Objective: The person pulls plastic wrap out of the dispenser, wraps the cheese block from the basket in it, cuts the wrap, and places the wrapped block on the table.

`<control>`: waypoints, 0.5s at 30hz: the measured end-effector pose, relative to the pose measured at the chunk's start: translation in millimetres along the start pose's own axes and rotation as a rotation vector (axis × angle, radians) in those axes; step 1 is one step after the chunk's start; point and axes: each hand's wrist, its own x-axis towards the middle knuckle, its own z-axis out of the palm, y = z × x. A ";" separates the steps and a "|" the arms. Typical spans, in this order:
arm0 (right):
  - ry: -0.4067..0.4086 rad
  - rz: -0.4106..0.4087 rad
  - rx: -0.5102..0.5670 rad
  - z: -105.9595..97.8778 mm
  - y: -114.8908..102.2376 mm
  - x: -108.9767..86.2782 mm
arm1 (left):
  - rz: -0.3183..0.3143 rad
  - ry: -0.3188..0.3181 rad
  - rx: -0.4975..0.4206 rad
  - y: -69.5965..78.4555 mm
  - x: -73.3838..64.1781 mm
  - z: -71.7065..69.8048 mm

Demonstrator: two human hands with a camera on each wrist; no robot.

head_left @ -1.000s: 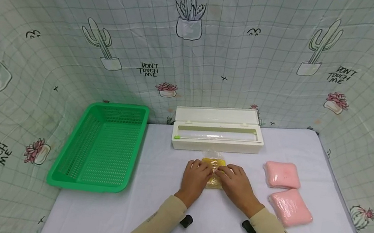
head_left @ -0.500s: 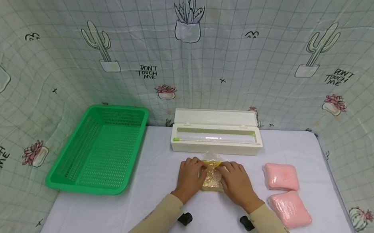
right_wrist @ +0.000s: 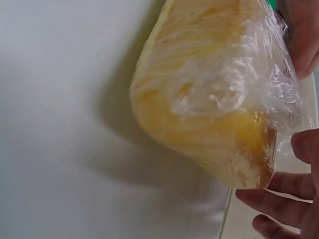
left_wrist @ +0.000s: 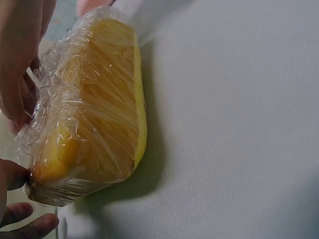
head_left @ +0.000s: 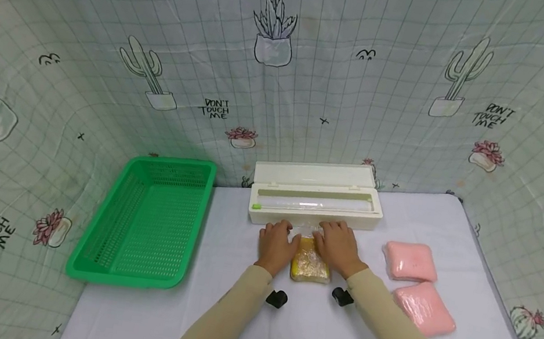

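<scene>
A yellow-brown block (head_left: 311, 263) wrapped in clear cling film lies on the white-covered table, its far end toward me-away side bunched with loose film (right_wrist: 284, 99). My left hand (head_left: 276, 246) is at its far left corner. In the left wrist view the left thumb (left_wrist: 12, 174) touches the corner, with the fingers (left_wrist: 35, 226) spread apart. My right hand (head_left: 339, 247) is at the far right corner. In the right wrist view its thumb (right_wrist: 304, 144) meets the loose film and its fingers (right_wrist: 279, 199) extend behind the block.
Just beyond the hands stands a white cling film dispenser (head_left: 314, 220), lid raised, with a roll (head_left: 314, 204) inside. A green basket (head_left: 129, 280) stands at the left. Two pink wrapped packs (head_left: 411, 262) lie at the right. A patterned cloth (head_left: 327, 84) hangs behind.
Both hands have moved away from the body, from the top of the block to its far end by the dispenser. More of the block's wrapped top now shows.
</scene>
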 end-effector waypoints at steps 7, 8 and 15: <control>-0.039 0.097 0.173 2.0 -0.3 10.2 | 0.002 -0.047 -0.023 -0.7 4.1 -2.4; -0.035 0.104 0.203 2.4 -0.1 10.9 | 0.003 -0.052 -0.027 -0.8 4.4 -2.8; 0.044 0.080 0.422 -0.8 1.7 8.8 | 0.034 -0.103 -0.105 -7.0 6.7 -4.3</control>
